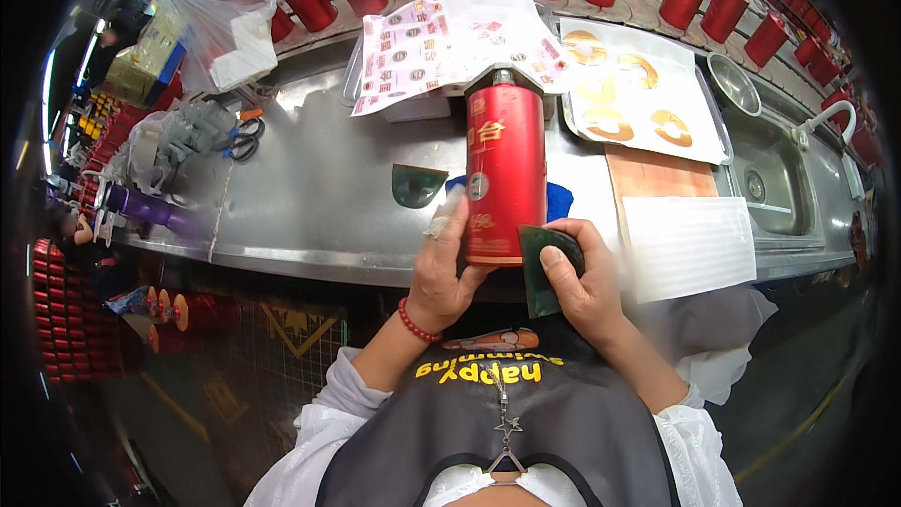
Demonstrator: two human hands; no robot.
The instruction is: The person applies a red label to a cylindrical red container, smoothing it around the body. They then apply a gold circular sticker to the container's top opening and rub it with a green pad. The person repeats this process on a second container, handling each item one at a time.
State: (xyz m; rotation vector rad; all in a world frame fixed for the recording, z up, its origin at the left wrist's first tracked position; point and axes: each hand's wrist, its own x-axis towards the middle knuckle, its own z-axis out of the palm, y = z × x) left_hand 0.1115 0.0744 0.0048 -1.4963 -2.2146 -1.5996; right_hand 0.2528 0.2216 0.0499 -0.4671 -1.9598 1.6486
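Red bottle (507, 160), in the head view, is extending forward from your fingers, its long axis running away from you, neck farthest. Your left hand (439, 272) is the nearer one, grasping the base end from the left. Your right hand (589, 289) is pinching a dark green scraper (536, 272) beside the base's right corner; I cannot tell whether they're touching. A second scraper (419, 186) is lying left of your left fingertips.

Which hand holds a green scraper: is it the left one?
No, the right hand holds the green scraper, while the left hand holds the red bottle.
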